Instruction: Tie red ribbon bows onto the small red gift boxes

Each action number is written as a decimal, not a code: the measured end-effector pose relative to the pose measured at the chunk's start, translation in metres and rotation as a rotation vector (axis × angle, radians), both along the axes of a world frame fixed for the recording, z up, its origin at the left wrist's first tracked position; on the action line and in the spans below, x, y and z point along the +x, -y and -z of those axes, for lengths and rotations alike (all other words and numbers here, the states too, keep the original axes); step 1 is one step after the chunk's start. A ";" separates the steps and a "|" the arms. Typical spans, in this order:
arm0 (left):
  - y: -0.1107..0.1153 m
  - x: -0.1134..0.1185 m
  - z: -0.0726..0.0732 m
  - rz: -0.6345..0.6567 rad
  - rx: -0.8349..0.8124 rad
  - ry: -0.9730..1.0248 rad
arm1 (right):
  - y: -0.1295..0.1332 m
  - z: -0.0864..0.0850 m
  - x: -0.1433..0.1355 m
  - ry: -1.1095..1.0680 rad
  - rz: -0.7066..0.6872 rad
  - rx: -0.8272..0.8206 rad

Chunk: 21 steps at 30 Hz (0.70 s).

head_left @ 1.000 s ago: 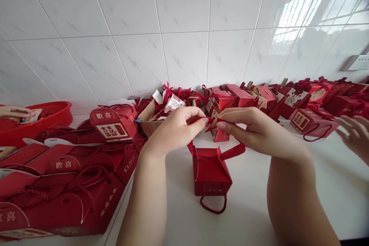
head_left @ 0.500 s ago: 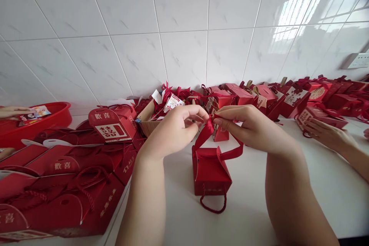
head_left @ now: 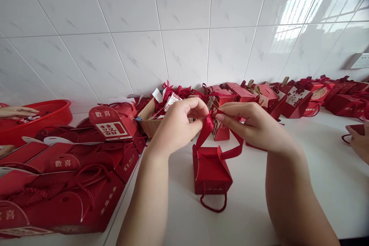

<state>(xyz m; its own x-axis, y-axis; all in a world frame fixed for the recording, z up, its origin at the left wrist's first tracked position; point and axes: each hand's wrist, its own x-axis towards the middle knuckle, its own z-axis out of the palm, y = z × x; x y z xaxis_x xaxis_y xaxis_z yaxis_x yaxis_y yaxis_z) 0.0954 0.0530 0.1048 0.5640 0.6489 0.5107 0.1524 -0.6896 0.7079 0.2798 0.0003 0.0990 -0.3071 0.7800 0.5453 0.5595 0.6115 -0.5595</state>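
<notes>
A small red box (head_left: pixel 213 169) stands on the white table between my forearms, with a twisted cord loop hanging at its near side. From its top a red ribbon (head_left: pixel 205 132) rises in two strands that meet between my hands. My left hand (head_left: pixel 187 123) pinches the ribbon from the left, fingers curled. On the right, the thumb and fingers of my right hand (head_left: pixel 245 123) are closed on the same ribbon where the strands meet. The exact form of the ribbon between the fingertips is partly hidden.
Red boxes (head_left: pixel 63 196) fill the left. An open carton (head_left: pixel 150 117) of ribbons and cards stands behind my left hand. More boxes (head_left: pixel 296 100) line the tiled wall. Other people's hands are at a red basin (head_left: pixel 62 117) and at the right edge.
My hands have barely moved, still at the ribbon. At right, another person's hand has drawn back toward the edge with a red box. At left, the colourful packet over the basin is no longer visible.
</notes>
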 end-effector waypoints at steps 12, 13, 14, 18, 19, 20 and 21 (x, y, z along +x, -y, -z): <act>0.000 0.001 0.001 -0.017 0.061 0.020 | -0.002 -0.001 -0.001 -0.023 -0.025 -0.010; 0.001 0.002 0.001 -0.022 0.079 0.022 | -0.002 -0.001 -0.001 -0.023 -0.029 -0.007; 0.002 0.001 0.000 -0.035 0.104 0.026 | -0.002 -0.002 -0.001 -0.022 -0.034 -0.002; 0.010 0.000 -0.004 -0.186 0.253 0.011 | 0.000 -0.003 0.000 -0.015 -0.006 0.068; 0.012 -0.001 -0.004 -0.221 0.281 0.002 | 0.002 -0.003 0.001 -0.017 0.012 0.092; 0.014 -0.002 -0.005 -0.243 0.296 -0.009 | 0.003 -0.004 0.001 -0.021 0.031 0.114; 0.016 -0.002 -0.005 -0.251 0.298 -0.018 | 0.004 -0.004 0.002 -0.027 0.045 0.133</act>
